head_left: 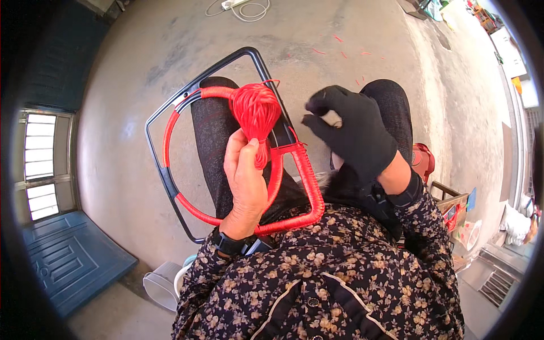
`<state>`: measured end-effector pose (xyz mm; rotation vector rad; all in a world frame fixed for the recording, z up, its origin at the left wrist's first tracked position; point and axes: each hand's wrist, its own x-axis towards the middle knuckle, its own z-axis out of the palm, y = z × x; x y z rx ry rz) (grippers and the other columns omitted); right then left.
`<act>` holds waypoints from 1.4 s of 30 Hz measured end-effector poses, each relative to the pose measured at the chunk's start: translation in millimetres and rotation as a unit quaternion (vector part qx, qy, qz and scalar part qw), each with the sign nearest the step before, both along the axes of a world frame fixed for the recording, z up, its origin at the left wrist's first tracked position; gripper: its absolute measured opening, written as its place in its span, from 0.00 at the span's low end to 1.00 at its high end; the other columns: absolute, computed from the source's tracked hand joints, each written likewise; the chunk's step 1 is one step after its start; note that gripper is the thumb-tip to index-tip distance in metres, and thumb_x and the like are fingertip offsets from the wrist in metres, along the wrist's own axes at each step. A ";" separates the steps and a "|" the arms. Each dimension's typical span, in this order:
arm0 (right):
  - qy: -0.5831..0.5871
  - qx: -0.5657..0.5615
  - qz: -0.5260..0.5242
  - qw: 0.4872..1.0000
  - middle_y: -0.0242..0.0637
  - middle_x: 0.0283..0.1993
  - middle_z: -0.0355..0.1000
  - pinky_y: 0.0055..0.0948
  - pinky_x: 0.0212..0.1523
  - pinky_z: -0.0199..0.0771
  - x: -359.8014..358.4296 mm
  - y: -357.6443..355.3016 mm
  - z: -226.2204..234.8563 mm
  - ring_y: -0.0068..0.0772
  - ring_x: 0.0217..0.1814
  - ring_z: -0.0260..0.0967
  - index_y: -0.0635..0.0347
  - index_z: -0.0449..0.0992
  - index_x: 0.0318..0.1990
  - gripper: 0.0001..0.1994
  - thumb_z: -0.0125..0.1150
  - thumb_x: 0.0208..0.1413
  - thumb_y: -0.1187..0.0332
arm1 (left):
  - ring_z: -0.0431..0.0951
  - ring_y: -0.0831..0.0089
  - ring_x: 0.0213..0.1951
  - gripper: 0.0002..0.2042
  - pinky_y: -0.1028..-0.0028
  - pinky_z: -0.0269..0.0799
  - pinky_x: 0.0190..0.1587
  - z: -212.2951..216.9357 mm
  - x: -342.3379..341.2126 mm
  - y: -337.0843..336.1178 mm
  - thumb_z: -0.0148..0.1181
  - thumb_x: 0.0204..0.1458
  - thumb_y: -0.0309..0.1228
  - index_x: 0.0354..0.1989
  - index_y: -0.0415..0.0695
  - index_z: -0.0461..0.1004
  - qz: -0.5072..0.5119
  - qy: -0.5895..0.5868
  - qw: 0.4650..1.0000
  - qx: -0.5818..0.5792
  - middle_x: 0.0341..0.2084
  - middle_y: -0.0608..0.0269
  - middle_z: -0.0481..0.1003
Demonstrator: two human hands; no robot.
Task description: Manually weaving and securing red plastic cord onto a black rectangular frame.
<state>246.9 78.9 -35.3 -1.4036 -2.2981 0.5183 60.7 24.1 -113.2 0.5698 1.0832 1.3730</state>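
Red cord bundle (256, 107) in a bare left hand (246, 178), over a black frame

Far left, I see a blue panelled door (76, 260), with a pale grey bin (161, 285) standing near it. Next comes the black frame (169, 180), tilted across the person's left thigh (212, 133); its inner ring (168, 136) is mostly wound in red. Over the ring, the left hand clamps the gathered neck of the bundle between thumb and fingers, the loops fanning upward; a dark watch (231, 245) circles that wrist. Just right of it, a thickly wrapped red corner (309, 184) lies against the flowered shirt (340, 266).

Well apart from the left, the right hand (357, 127) wears a black glove and hangs beside the frame, thumb and fingers curled with a gap between them. Red scraps (338, 39) dot the floor (306, 25) beyond. Rightmost, a wooden stand (450, 201) sits behind the sleeve.
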 end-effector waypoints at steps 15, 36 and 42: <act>0.179 -0.229 0.016 0.957 0.43 0.39 0.74 0.31 0.43 0.70 21.0 2.0 -61.1 0.32 0.42 0.72 0.63 0.72 0.43 0.16 0.63 0.46 0.68 | 0.77 0.66 0.40 0.13 0.63 0.74 0.45 -9.2 11.0 6.7 0.43 0.56 0.28 0.46 0.40 0.70 -0.094 -0.188 0.969 -0.130 0.39 0.59 0.76; 0.579 -0.143 -0.427 0.680 0.30 0.25 0.64 0.32 0.34 0.62 147.7 -64.6 -5.3 0.29 0.29 0.63 0.48 0.61 0.24 0.10 0.48 0.53 0.58 | 0.63 0.86 0.19 0.10 0.84 0.57 0.18 17.2 4.3 12.5 0.54 0.57 0.33 0.42 0.41 0.73 -0.304 -0.215 0.912 -0.174 0.27 0.71 0.71; 0.497 -0.257 -0.340 0.756 0.32 0.32 0.69 0.27 0.38 0.67 118.5 -78.3 -5.8 0.26 0.35 0.67 0.59 0.68 0.37 0.09 0.55 0.49 0.68 | 0.63 0.86 0.18 0.09 0.84 0.56 0.16 17.7 8.4 13.3 0.54 0.57 0.32 0.40 0.40 0.73 -0.305 -0.192 0.916 -0.177 0.25 0.70 0.71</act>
